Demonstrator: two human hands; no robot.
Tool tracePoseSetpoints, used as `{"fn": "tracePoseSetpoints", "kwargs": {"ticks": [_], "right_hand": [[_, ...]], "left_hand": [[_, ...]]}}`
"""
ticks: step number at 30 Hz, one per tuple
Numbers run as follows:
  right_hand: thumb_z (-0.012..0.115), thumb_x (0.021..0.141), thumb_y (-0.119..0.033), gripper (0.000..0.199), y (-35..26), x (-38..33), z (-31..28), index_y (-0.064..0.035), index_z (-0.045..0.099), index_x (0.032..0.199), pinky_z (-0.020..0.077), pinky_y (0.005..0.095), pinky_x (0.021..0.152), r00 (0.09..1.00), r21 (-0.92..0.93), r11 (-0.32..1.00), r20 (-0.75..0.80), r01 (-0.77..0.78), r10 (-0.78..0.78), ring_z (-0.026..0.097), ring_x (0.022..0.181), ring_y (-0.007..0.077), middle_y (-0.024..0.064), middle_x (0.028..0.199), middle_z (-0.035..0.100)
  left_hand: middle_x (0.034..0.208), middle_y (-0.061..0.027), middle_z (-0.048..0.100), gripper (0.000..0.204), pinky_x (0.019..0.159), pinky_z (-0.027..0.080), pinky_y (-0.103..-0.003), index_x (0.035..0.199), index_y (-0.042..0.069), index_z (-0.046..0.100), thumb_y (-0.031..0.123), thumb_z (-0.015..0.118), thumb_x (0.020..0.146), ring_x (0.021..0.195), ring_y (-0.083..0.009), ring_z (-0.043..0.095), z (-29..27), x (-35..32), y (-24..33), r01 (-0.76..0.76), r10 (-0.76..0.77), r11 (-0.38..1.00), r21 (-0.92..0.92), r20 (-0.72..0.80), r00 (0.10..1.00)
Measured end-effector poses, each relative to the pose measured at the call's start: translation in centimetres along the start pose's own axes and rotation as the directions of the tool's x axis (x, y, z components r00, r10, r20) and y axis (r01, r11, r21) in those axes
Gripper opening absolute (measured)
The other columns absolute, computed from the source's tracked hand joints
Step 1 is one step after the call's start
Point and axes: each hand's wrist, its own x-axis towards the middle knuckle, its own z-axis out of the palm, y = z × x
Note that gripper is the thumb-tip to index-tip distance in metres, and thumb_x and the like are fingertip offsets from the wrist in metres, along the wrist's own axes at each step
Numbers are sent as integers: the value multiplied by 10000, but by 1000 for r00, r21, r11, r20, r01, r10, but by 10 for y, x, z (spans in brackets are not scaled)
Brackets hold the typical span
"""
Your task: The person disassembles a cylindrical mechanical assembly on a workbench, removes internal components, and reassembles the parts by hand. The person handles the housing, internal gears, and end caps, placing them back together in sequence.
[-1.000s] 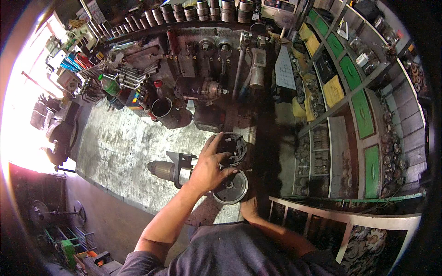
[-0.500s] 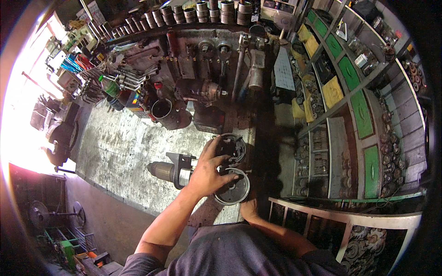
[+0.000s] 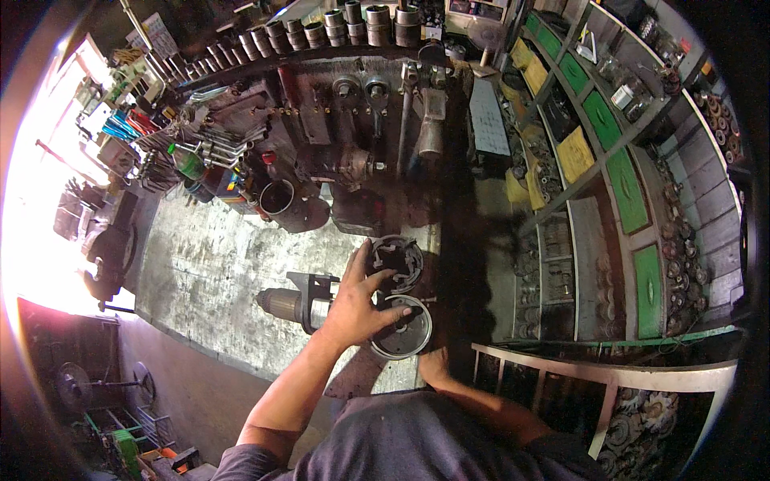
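Note:
My left hand (image 3: 353, 313) reaches over two round metal parts near the bench's right edge. Its thumb lies on a shallow round metal cover (image 3: 405, 333). The index finger reaches inside a round metal housing (image 3: 413, 250) with dark fittings, while other fingers curl around its outer left side. Just left of the hand lies a motor part (image 3: 282, 301) with a ribbed brownish end and a grey bracket. My right hand (image 3: 433, 367) is low beside the cover, against the bench edge; its fingers are hidden.
Beyond the parts stand a dark metal cup (image 3: 278, 197) and a cordless power tool (image 3: 353, 170). A row of sockets (image 3: 313, 34) lines the back ledge. Shelves with green drawers (image 3: 626, 188) rise at right; a white-framed rack (image 3: 609, 370) sits near right. A vise-like tool (image 3: 108, 244) is at left.
The view has shifted slightly. My left hand keeps nearly the same place on the cover and the housing; my right hand stays low by the bench edge.

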Motion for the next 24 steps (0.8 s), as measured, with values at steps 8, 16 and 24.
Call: {"fn": "tracePoseSetpoints", "kwargs": {"ticks": [8, 16, 24], "right_hand": [[542, 1131, -268, 635, 5, -6, -3, -15, 400, 1696, 369, 543, 1298, 998, -29, 997, 6, 66, -66, 483, 1531, 493, 298, 1676, 483], [524, 1088, -182, 611, 7, -1, -2, 48, 420, 1645, 395, 588, 1265, 900, -447, 893, 368, -51, 235, 505, 1483, 547, 348, 1646, 487], [545, 1086, -181, 697, 19, -4, -1, 77, 338, 1699, 386, 569, 1286, 921, -443, 896, 349, -3, 176, 482, 1503, 549, 341, 1699, 441]], "left_hand": [[1756, -308, 377, 866, 1272, 445, -529, 1544, 72, 643, 252, 995, 774, 1586, -485, 465, -12, -33, -3, 86, -108, 982, -169, -127, 986], [1479, -230, 663, 596, 1107, 570, -447, 1488, -11, 598, -14, 773, 918, 1324, -356, 680, -12, -150, -85, -57, -51, 990, -128, -707, 705], [1548, -243, 616, 644, 1194, 479, -511, 1536, -15, 599, 197, 822, 971, 1447, -431, 581, -49, -237, -228, 670, -568, 703, -238, -755, 327]]}}
